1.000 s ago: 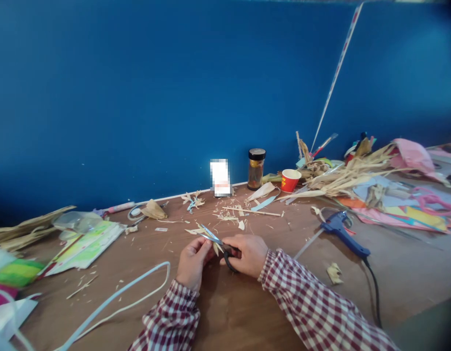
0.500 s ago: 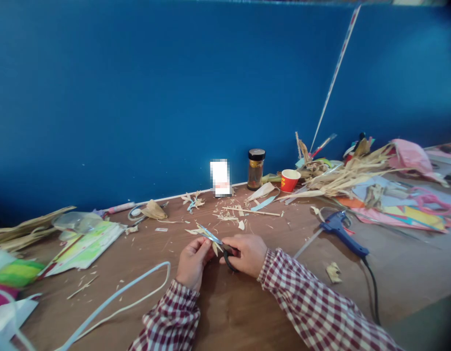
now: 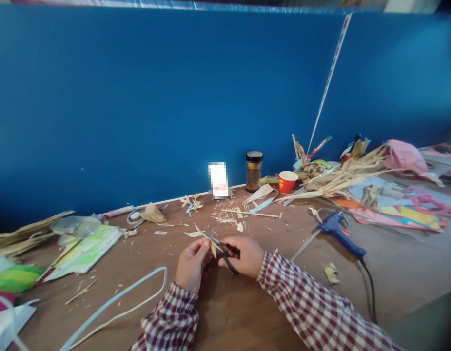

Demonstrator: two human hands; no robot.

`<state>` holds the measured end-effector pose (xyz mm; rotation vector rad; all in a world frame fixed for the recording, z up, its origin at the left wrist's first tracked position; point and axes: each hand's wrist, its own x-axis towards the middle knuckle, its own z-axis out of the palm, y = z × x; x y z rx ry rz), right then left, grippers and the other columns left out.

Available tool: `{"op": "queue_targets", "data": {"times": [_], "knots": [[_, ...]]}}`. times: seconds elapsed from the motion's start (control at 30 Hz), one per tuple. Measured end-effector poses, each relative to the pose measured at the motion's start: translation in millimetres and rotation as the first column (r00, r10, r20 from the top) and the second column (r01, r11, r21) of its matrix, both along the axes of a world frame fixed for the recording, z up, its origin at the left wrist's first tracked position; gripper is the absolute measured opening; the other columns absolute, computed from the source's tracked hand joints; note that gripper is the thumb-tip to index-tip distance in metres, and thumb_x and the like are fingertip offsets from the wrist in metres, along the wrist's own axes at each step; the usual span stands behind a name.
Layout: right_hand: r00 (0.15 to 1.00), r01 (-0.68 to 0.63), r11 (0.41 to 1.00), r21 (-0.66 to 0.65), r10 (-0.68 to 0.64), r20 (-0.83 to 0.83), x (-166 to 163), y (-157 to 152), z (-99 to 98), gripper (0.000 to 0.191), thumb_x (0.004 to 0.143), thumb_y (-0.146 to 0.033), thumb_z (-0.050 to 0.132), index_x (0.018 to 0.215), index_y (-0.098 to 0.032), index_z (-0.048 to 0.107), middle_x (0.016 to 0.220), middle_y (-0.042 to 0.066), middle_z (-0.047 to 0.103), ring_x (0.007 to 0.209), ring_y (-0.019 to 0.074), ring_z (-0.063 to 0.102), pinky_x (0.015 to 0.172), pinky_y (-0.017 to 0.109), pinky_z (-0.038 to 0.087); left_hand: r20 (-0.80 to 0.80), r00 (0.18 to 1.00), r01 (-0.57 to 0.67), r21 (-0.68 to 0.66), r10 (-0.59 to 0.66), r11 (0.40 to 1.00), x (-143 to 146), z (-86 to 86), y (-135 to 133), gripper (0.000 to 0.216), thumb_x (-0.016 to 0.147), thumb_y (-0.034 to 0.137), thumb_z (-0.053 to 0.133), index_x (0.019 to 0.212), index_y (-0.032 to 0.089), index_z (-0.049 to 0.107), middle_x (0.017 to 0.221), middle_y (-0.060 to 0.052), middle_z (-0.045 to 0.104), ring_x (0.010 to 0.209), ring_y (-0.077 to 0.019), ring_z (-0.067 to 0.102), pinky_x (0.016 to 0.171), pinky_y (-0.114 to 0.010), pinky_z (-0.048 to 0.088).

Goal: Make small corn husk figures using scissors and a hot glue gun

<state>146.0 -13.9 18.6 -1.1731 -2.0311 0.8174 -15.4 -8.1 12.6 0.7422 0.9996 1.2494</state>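
Observation:
My right hand is closed round the black handles of a small pair of scissors, whose blades point up and left. My left hand pinches a small pale piece of dried husk right at the blades. Both hands rest low over the brown table, near its front middle. Pale husk scraps lie scattered just beyond the hands.
A blue glue gun with a black cord lies to the right. A red paper cup, a dark jar and a heap of dried husks stand at the back. A pale blue cord and papers lie left.
The scissor blades have come closer together on the husk piece. The view has shifted slightly; both hands stay in the same place.

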Motion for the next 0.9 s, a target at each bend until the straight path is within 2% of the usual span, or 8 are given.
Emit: {"op": "queue_targets", "data": {"times": [0.07, 0.13, 0.23, 0.47, 0.73, 0.9], "knots": [[0.975, -0.032, 0.990, -0.140, 0.001, -0.222, -2, 4, -5.2, 0.031, 0.072, -0.038, 0.058, 0.097, -0.020, 0.056, 0.066, -0.003, 0.053, 0.057, 0.0088, 0.046, 0.053, 0.021, 0.036, -0.011, 1.000, 0.021, 0.000, -0.021, 1.000, 1, -0.4, 0, 0.023, 0.055, 0.029, 0.073, 0.068, 0.012, 0.063, 0.056, 0.002, 0.057, 0.051, -0.0079, 0.051, 0.053, -0.019, 0.043], [0.912, -0.046, 0.974, -0.223, -0.051, -0.408, -3, 9, -8.1, 0.035, 0.072, -0.035, 0.059, 0.102, -0.018, 0.053, 0.068, -0.002, 0.053, 0.057, 0.0085, 0.048, 0.053, 0.021, 0.038, -0.037, 0.998, 0.053, 0.012, -0.053, 0.998, 2, -0.4, -1, 0.021, 0.058, 0.029, 0.071, 0.068, 0.012, 0.063, 0.055, 0.002, 0.056, 0.050, -0.0068, 0.049, 0.052, -0.018, 0.041], [0.841, -0.040, 0.967, -0.252, -0.103, -0.531, -3, 14, -8.1, 0.039, 0.067, -0.030, 0.064, 0.102, -0.017, 0.053, 0.072, -0.001, 0.055, 0.061, 0.0094, 0.051, 0.056, 0.022, 0.042, -0.114, 0.988, 0.113, 0.034, -0.108, 0.993, 3, -0.7, -2, 0.020, 0.059, 0.030, 0.070, 0.067, 0.013, 0.064, 0.054, 0.002, 0.056, 0.049, -0.0074, 0.048, 0.051, -0.018, 0.040], [0.869, -0.043, 0.977, -0.207, -0.066, -0.490, -3, 13, -10.6, 0.037, 0.068, -0.023, 0.061, 0.103, -0.018, 0.054, 0.073, 0.000, 0.058, 0.062, 0.0099, 0.053, 0.060, 0.024, 0.044, -0.330, 0.921, 0.247, 0.079, -0.208, 0.966, 4, -9.7, -2, 0.021, 0.061, 0.033, 0.068, 0.064, 0.012, 0.066, 0.051, 0.000, 0.056, 0.045, -0.0083, 0.044, 0.045, -0.018, 0.034], [0.940, 0.002, 0.995, -0.100, -0.036, -0.340, -4, 10, -9.4, 0.029, 0.072, -0.017, 0.054, 0.101, -0.018, 0.055, 0.074, 0.000, 0.057, 0.062, 0.0095, 0.052, 0.057, 0.021, 0.043, -0.402, 0.900, 0.220, 0.088, -0.168, 0.972, 3, -14.2, 0, 0.019, 0.060, 0.032, 0.067, 0.061, 0.013, 0.065, 0.048, 0.000, 0.055, 0.044, -0.0087, 0.044, 0.044, -0.018, 0.034], [0.963, 0.011, 0.998, -0.069, -0.029, -0.269, -3, 8, -9.8, 0.026, 0.071, -0.017, 0.053, 0.097, -0.017, 0.054, 0.071, -0.001, 0.055, 0.061, 0.0094, 0.051, 0.057, 0.020, 0.042, -0.443, 0.875, 0.272, 0.117, -0.195, 0.955, 3, -13.6, 0, 0.019, 0.064, 0.032, 0.064, 0.060, 0.014, 0.064, 0.049, 0.001, 0.054, 0.044, -0.0089, 0.044, 0.045, -0.019, 0.033]]}}
